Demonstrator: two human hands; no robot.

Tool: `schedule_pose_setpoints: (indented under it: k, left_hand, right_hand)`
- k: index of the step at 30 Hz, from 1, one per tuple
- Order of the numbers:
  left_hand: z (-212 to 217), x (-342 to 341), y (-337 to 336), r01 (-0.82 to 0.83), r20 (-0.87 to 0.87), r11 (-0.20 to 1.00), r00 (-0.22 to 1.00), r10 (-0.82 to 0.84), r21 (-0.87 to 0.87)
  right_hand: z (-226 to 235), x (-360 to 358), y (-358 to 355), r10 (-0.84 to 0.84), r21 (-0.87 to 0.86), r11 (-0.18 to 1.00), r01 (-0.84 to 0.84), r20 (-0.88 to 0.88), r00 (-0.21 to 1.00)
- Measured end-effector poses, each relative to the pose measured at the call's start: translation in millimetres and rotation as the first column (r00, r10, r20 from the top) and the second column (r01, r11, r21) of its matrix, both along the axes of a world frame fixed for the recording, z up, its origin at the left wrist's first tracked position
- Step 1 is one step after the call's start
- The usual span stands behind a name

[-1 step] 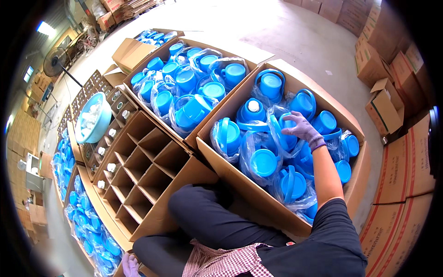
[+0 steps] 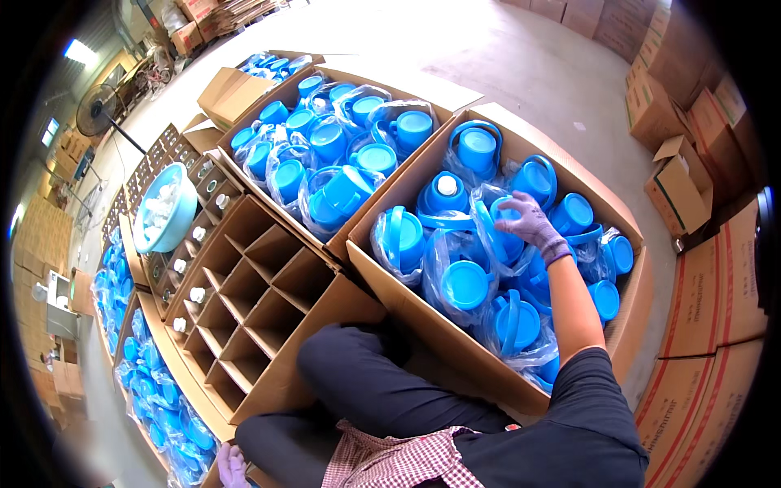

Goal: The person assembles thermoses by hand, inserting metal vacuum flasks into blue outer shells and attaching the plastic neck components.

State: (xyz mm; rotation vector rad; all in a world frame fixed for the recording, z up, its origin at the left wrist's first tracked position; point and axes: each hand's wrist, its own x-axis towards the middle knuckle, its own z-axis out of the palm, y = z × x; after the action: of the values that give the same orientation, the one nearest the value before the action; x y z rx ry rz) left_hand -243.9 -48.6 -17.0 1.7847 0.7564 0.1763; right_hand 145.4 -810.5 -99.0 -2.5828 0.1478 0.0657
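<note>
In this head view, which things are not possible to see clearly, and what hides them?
- Left hand: cut off by the lower edge; what it touches cannot be told.
- Right hand: its fingertips sink among the bagged blue jugs; the grip is unclear.
- Bottom of the right carton: covered by jugs.
- Contents of the light blue basin: too small.
- Divider carton: cell floors in shadow.

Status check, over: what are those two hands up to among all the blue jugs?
Right hand gloved, gripping a bagged blue jug in the near carton. Left hand low by the knee, holding nothing visible. Other bagged jugs crowd close around.
</note>
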Motion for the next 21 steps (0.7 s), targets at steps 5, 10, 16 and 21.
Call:
schedule_pose_setpoints:
  k: [5, 10, 16, 21]
  left_hand:
    - [9.3, 15.1, -21.3, 0.05, -0.02, 0.994, 0.999, -0.049, 0.095]
    - [10.1, 6.0, -22.1, 0.017, -0.02, 0.998, 1.0, -0.016, 0.06]
    - [19.7, 11.1, -34.6, -0.026, -0.035, 0.999, 0.999, 0.028, 0.042]
    - [22.6, 20.2, -39.0, -0.033, -0.079, 0.999, 0.996, 0.035, 0.029]
  right_hand:
    - [-18.5, 0.5, 9.4, -0.284, -0.037, 0.957, 0.286, 0.049, 0.957]
    - [20.3, -1.2, 23.8, -0.335, -0.206, 0.915, 0.347, 0.095, 0.938]
    - [50.3, -17.1, -36.4, -0.503, 0.142, 0.864, 0.483, 0.28, 0.818]
    - [13.9, -28.5, -34.9, -0.503, 0.291, 0.85, 0.439, 0.204, 0.84]
